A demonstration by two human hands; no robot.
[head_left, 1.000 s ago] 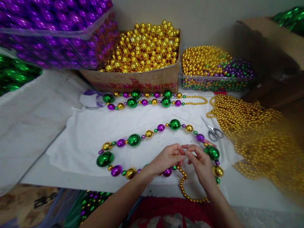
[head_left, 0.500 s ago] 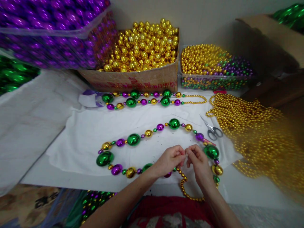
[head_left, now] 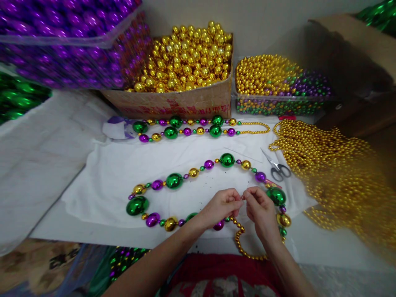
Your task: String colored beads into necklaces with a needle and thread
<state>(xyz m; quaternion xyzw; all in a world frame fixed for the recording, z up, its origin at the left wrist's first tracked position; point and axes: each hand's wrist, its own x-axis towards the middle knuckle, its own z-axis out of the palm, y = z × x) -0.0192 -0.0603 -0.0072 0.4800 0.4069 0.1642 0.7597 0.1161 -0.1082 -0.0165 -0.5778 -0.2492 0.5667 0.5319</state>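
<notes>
A necklace [head_left: 175, 180] of big green, purple and gold beads lies in a loop on the white cloth [head_left: 102, 177]. Both hands are closed at its near right part. My left hand [head_left: 221, 208] pinches a thin thread [head_left: 243, 198], and the fingertips of my right hand [head_left: 260, 208] grip the same thread close by. From under my left hand a strand of small gold beads [head_left: 238, 243] curves down toward the table edge. My left hand and forearm hide some of the necklace's near side.
Scissors [head_left: 277, 169] and a thin needle-like rod [head_left: 243, 154] lie beyond my hands. A second necklace [head_left: 187, 132] stretches along the back. Gold bead strands [head_left: 334, 165] heap at right. A carton of gold beads [head_left: 173, 103], a mixed-bead tub [head_left: 278, 105] and a purple-bead bin [head_left: 71, 62] stand behind.
The fingers of my right hand have shifted slightly and drawn closer together around the thread. My left hand stays almost where it was; the necklace lies nearly the same.
</notes>
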